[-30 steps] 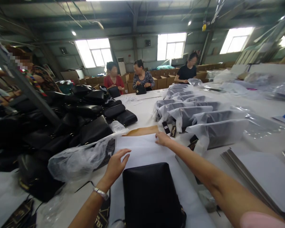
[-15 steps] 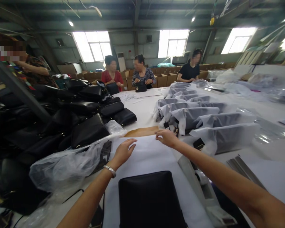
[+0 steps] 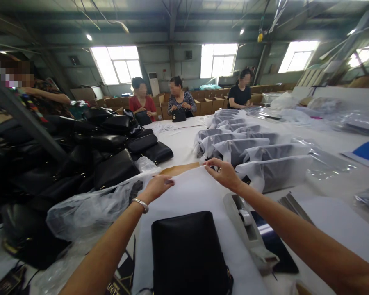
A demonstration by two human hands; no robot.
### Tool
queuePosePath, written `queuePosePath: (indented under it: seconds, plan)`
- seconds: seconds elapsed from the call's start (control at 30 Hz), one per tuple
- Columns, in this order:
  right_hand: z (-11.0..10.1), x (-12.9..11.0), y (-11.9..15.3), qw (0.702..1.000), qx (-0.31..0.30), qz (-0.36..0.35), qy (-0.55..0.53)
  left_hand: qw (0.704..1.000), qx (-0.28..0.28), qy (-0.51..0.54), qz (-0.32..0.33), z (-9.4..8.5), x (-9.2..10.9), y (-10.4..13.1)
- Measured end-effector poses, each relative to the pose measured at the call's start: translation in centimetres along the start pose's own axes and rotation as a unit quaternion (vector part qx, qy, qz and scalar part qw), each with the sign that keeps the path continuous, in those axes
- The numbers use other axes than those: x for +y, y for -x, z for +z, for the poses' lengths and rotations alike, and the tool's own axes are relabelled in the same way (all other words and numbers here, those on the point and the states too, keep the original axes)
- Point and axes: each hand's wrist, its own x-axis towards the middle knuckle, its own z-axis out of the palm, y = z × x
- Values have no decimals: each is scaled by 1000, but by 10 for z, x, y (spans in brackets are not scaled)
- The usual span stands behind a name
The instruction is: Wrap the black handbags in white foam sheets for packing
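White table [image 3: 184, 141], black bags [image 3: 115, 170], white sheet [image 3: 186, 194]

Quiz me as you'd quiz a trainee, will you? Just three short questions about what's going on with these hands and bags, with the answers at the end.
1. What do the fingers of the right hand pinch?
a) a cardboard box
b) the white sheet
c) a bag strap

2. True or false, about the black bag at bottom centre: it lies underneath that sheet.

3. On which side, left or right, is the silver bracelet worn?

Key: 1 b, at its far edge; 2 false, it lies on top; 3 left.
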Motion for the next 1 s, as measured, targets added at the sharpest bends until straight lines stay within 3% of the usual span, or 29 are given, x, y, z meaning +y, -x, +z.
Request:
queuePosePath:
  seconds: [0.17, 0.27, 0.33, 0.5, 0.67, 0.8, 1.0]
  plan:
    - [-37, -24, 31, 1000, -2, 1, -20, 996, 48, -62, -40, -40, 10, 47]
    - [-56, -35, 62, 999, -9, 9, -34, 992, 71, -99, -33, -54, 33, 88]
    - [-65, -40, 87, 999, -8, 13, -37, 989, 85, -124, -8, -54, 53, 117]
    - [-79, -46, 151, 1000, -4, -9, -10, 978, 120, -150, 83, -26, 95, 182]
    - [-80, -58, 199, 995, 13, -60, 84, 967, 171, -157, 108, 12, 108, 216]
    - [-61, -85, 217, 979, -21, -116, 164, 963, 176, -162, 123, 30, 111, 225]
    - [-10, -117, 214, 968, -104, -173, 149, 959, 184, -167, 134, 42, 117, 226]
